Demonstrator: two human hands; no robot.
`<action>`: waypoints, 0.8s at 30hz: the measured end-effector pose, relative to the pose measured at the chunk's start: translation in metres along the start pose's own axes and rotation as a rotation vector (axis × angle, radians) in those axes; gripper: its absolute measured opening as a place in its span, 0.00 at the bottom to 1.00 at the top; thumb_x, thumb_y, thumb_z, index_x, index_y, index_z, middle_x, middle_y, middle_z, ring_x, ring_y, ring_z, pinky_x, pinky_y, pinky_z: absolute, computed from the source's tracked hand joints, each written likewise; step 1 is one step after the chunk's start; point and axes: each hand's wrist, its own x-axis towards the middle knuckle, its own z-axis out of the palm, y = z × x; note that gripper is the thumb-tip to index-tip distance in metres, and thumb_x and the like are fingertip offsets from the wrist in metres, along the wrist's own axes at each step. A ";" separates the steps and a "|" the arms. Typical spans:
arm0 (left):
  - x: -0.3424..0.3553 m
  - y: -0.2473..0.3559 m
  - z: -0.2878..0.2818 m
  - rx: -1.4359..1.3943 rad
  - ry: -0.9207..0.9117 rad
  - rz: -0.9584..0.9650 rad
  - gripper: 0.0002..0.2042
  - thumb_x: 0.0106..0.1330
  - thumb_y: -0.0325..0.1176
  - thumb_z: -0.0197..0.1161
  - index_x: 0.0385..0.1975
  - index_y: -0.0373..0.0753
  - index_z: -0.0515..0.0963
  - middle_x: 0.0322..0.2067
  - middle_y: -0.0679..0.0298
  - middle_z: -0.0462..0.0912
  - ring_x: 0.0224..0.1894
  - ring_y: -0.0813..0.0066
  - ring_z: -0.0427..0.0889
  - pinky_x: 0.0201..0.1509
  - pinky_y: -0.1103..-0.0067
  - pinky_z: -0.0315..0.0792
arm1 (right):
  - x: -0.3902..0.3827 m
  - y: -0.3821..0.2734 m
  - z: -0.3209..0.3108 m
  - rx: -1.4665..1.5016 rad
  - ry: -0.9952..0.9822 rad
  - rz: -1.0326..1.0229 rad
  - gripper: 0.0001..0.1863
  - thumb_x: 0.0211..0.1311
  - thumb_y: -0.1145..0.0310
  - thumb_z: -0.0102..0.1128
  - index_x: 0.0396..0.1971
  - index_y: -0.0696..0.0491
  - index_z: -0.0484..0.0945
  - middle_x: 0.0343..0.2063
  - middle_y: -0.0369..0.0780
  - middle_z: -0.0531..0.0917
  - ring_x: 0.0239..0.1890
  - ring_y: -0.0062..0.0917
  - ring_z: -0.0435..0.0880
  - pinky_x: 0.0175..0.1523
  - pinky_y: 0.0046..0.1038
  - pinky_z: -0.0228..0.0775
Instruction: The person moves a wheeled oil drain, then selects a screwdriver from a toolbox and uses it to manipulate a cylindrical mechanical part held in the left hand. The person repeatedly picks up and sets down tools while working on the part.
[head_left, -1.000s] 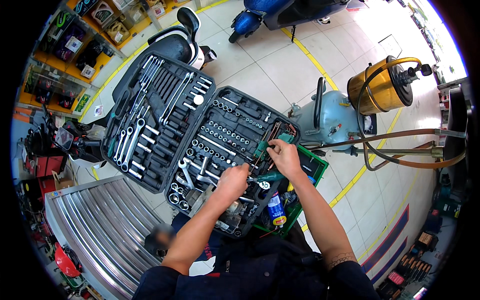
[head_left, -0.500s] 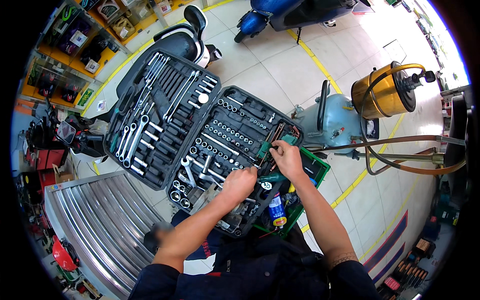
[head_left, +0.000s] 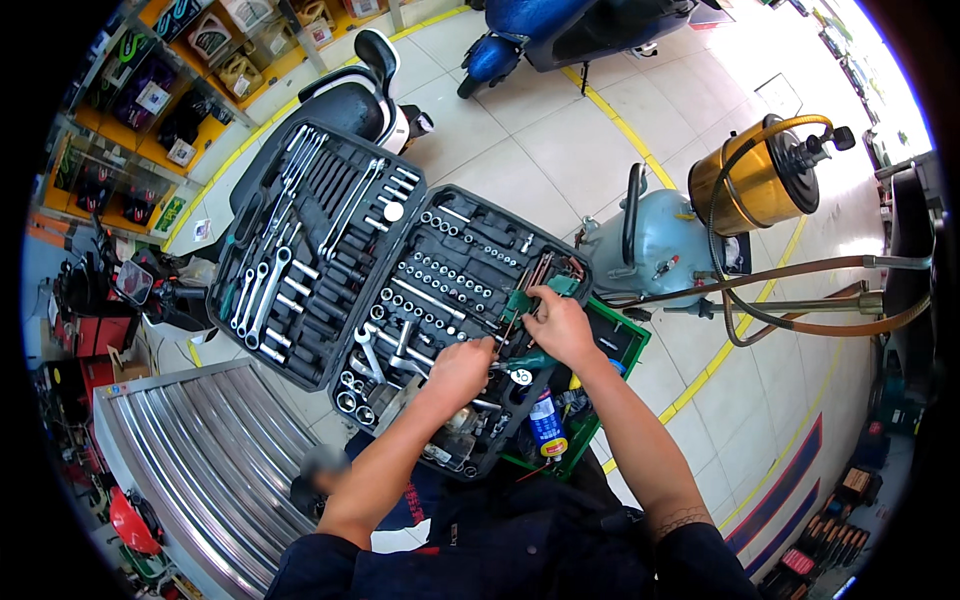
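Note:
An open black tool case (head_left: 425,290) lies in front of me, with wrenches (head_left: 268,300) in its far left half and rows of sockets (head_left: 445,265) in the near right half. My right hand (head_left: 562,328) is closed in a pinch at copper-coloured hex keys (head_left: 541,270) in a green holder (head_left: 517,304); its fingertips seem to be on one thin key. My left hand (head_left: 462,372) is a loose fist just left of it, its thumb side toward the keys; whatever it grips is hidden. Below the right hand lies a green-handled ratchet (head_left: 537,361).
A green tray (head_left: 634,345) sits under the case's right side, with a blue spray can (head_left: 547,425). Right of it stand a grey-blue tank (head_left: 655,240) and hoses (head_left: 790,290). A ribbed metal cabinet (head_left: 200,450) stands left. Scooters (head_left: 360,100) are parked beyond.
The view has shifted slightly, so the case sits a little further left. Both hands stay close together at the hex keys, with the right fingers slightly altered in their pinch.

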 end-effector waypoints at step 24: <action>-0.003 0.015 0.026 0.369 0.122 0.138 0.03 0.69 0.29 0.62 0.37 0.37 0.77 0.28 0.55 0.89 0.29 0.56 0.93 0.31 0.65 0.85 | 0.038 0.021 0.023 0.393 0.173 0.281 0.19 0.61 0.60 0.80 0.29 0.63 0.87 0.26 0.48 0.90 0.32 0.34 0.92 0.44 0.36 0.83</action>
